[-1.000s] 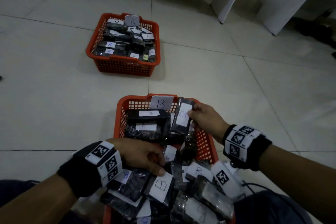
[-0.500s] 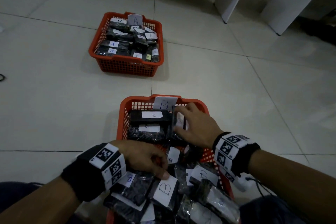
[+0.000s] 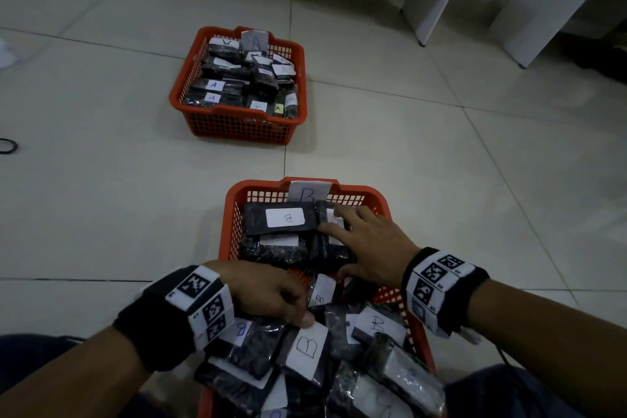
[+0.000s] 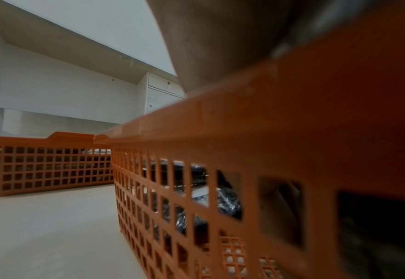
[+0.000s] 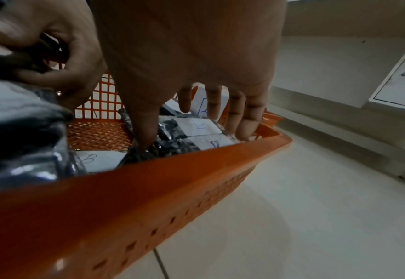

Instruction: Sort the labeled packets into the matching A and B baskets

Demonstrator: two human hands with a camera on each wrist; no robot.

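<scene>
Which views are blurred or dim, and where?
Head view: dim, sharp; B basket labels readable. Left wrist view: near basket wall blurred, left hand smeared. Right wrist view: right hand and near packets soft.

The near orange basket [image 3: 226, 214] carries a paper tag [image 3: 309, 192] on its far wall, handwritten "B". In it, the black packet [image 3: 281, 218] at the back has a white label reading "B", upside down to me. Under my left thumb a packet label [image 3: 307, 348] reads "B", and another label [image 3: 377, 324] beside it reads "B". The far basket [image 3: 237, 124] has a tag [image 3: 255, 41] marked "A"; its packet labels [image 3: 213, 85] read "A".
</scene>
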